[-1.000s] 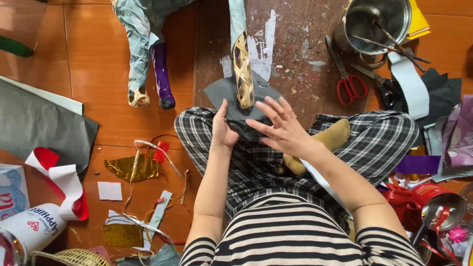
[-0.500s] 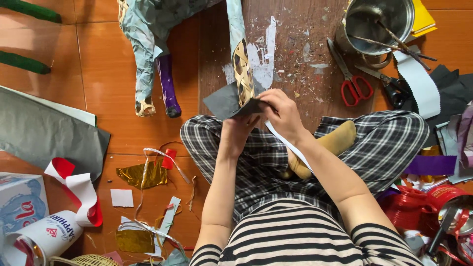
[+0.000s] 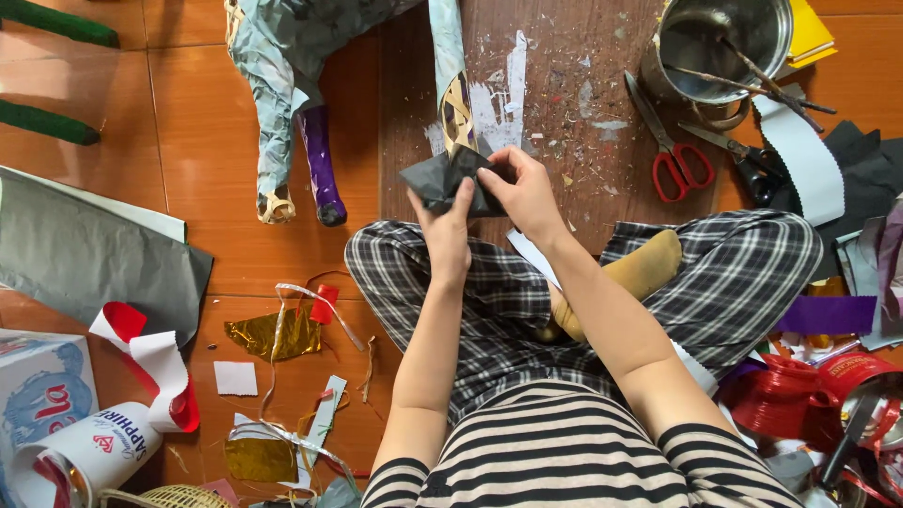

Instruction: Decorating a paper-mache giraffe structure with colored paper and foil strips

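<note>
At the floor's left edge a grey paper sheet (image 3: 85, 254) lies flat, with a curl of red-and-white ribbon (image 3: 150, 362) and gold foil scraps (image 3: 273, 334) near it. Mid-floor, over the near edge of a worn wooden board (image 3: 564, 103), the left hand (image 3: 447, 230) and right hand (image 3: 527, 193) hold a crumpled piece of black paper (image 3: 442, 179), fingers of both clamped on its edges. It seems the paper is being folded or shaped; the next move likely calls for a firm pinch along one edge. Open room lies ahead on the board. To the right, red-handled scissors (image 3: 673, 155) and a metal pot (image 3: 720, 42) crowd that side.
</note>
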